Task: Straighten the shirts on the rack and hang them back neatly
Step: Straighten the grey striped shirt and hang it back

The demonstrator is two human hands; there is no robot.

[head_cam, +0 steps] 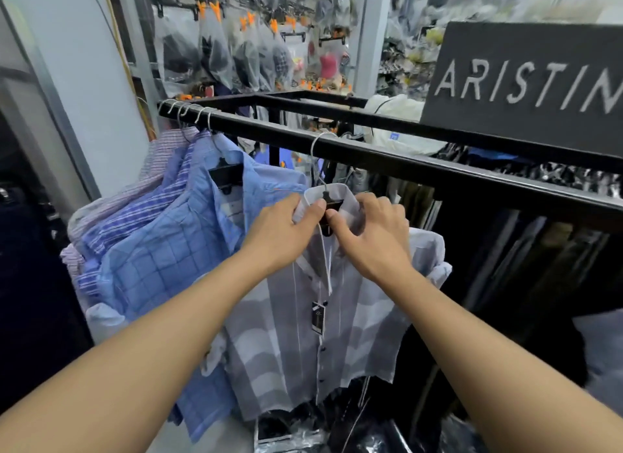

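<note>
Far left: a pale wall (84,81) with a yellow cable (124,58) running down it. Just right of it, a bunch of shirts crowds the left end of the black rail (404,162): a pink striped shirt (161,156), a blue striped shirt (135,216) and, nearest, a blue checked shirt (161,250) on a black hanger (226,176). Their wire hooks (188,110) sit close together on the rail. The checked shirt touches the left shoulder of the grey shirt (286,344) and partly covers it.

Centre: the grey shirt hangs from the near rail by a wire hook (317,145), front towards the camera, with a price tag (318,317) on its button line. The left hand (279,236) pinches the left side of the collar (337,191) between thumb and fingers. The right hand (374,236) has its fingers curled on the right side of the collar, thumb at the hanger neck. The two thumbs nearly meet.

Behind, far: clear bags of clothing (219,54) hung from orange clips (215,9).

Right: a dark sign (526,81) reading "ARISTIN" stands above the rail. Dark clothes (505,267) hang below it, just beside the grey shirt's right sleeve.
</note>
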